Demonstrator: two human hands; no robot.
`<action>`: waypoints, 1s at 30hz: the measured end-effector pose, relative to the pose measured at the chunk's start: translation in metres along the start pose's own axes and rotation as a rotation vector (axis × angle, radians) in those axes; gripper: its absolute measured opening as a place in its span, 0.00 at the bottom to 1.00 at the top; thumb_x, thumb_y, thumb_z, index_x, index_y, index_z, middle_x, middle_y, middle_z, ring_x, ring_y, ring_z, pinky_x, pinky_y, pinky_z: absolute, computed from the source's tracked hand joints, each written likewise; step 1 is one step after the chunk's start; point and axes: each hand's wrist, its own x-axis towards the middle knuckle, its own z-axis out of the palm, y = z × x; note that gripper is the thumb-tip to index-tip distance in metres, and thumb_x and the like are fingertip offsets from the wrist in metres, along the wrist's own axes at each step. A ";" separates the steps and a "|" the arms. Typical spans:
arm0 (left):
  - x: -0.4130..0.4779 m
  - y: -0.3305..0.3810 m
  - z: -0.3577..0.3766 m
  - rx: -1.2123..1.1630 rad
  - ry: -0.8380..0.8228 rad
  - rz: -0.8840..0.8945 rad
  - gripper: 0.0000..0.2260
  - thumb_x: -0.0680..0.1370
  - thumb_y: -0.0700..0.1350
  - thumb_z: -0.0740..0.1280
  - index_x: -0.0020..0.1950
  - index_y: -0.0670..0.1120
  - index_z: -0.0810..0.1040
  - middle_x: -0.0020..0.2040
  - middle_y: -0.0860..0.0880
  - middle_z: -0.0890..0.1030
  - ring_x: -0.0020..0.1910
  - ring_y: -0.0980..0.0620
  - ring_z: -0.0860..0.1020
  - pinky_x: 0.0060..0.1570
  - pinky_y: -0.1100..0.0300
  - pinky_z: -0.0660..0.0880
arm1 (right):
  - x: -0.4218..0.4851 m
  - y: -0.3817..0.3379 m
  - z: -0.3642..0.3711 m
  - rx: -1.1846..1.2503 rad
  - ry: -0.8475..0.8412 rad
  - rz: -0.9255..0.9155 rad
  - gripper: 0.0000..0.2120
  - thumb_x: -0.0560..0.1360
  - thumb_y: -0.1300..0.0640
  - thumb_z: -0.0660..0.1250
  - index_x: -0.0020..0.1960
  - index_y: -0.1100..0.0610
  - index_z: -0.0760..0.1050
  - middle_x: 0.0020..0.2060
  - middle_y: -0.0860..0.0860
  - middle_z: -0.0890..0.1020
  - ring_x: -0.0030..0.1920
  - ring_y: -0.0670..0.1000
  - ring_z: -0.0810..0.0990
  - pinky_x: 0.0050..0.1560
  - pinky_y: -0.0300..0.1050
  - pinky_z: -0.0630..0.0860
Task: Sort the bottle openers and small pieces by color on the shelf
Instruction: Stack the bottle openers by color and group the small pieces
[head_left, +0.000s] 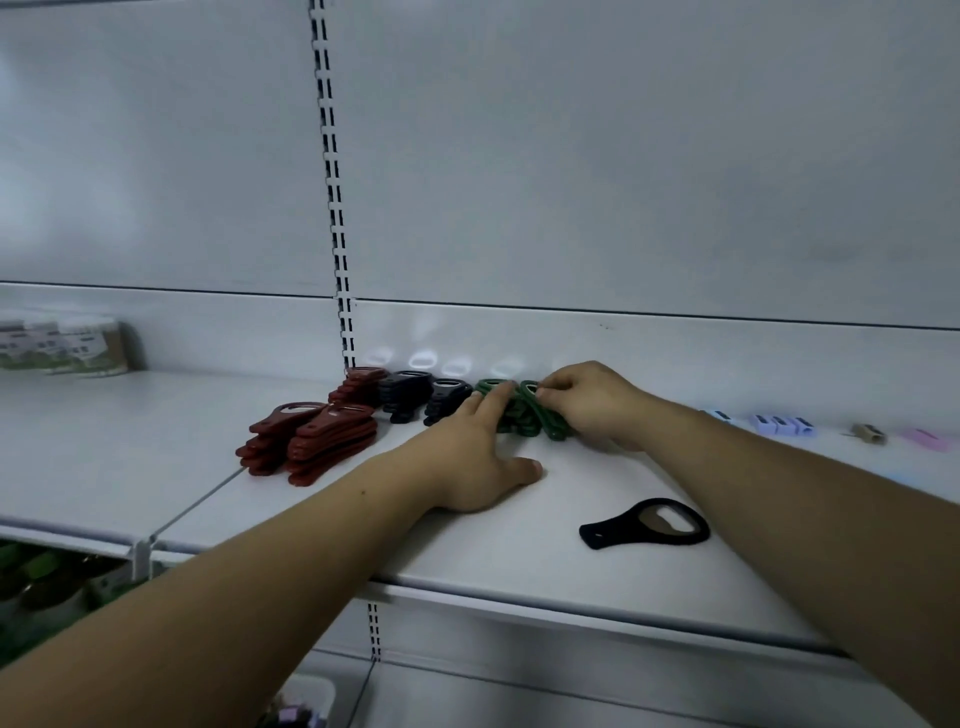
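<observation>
shelf: white shop shelf, everything sits on it, mostly toward the back wall
left hand: reaches in from the bottom left, palm down on the shelf, thumb splayed out to the side, up against the left side of the green pile
right hand: comes in from the right, knuckles up, at the right side of the same pile
red stacks: far left of the row, a couple of neat stacks in front and one more behind
black stacks: two of them, between the red and the green
green pile: between the two hands and touching both. Looks messier than the rest, so I'd guess it's being squared up
loose black opener: the odd one out, flat near the front edge, well apart from the row. It lies back toward the person from both hands, just beside the right forearm. Long axis runs roughly left-right, handle end left, ring end right. The right hand looks a bit nearer, but the black stacks are off to the left, so could go either way imo
small pieces: purple, tan and pink bits along the back at far right, too blurry to say more
left fingers: straight, gripping nothing, just pressing the green pile
right fingers: curled, pinching the top of a green opener
</observation>
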 end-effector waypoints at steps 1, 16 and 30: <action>0.001 0.001 -0.002 0.023 -0.019 -0.006 0.42 0.74 0.62 0.65 0.77 0.58 0.40 0.79 0.50 0.49 0.75 0.47 0.58 0.71 0.56 0.58 | 0.001 -0.001 0.001 0.031 0.001 0.013 0.09 0.78 0.55 0.65 0.49 0.58 0.82 0.45 0.54 0.82 0.42 0.50 0.79 0.42 0.42 0.76; 0.014 0.001 -0.006 0.038 0.056 -0.019 0.37 0.75 0.59 0.66 0.78 0.52 0.52 0.75 0.51 0.62 0.71 0.49 0.66 0.68 0.57 0.64 | -0.007 0.004 -0.004 -0.169 -0.111 -0.078 0.06 0.74 0.56 0.68 0.50 0.52 0.81 0.42 0.49 0.81 0.44 0.50 0.79 0.44 0.41 0.75; 0.015 -0.002 -0.004 0.009 0.103 -0.015 0.33 0.75 0.56 0.67 0.75 0.51 0.56 0.72 0.50 0.68 0.67 0.48 0.70 0.60 0.60 0.65 | -0.003 0.005 0.005 -0.521 -0.137 -0.192 0.16 0.81 0.50 0.56 0.66 0.54 0.70 0.59 0.52 0.74 0.61 0.54 0.71 0.62 0.47 0.68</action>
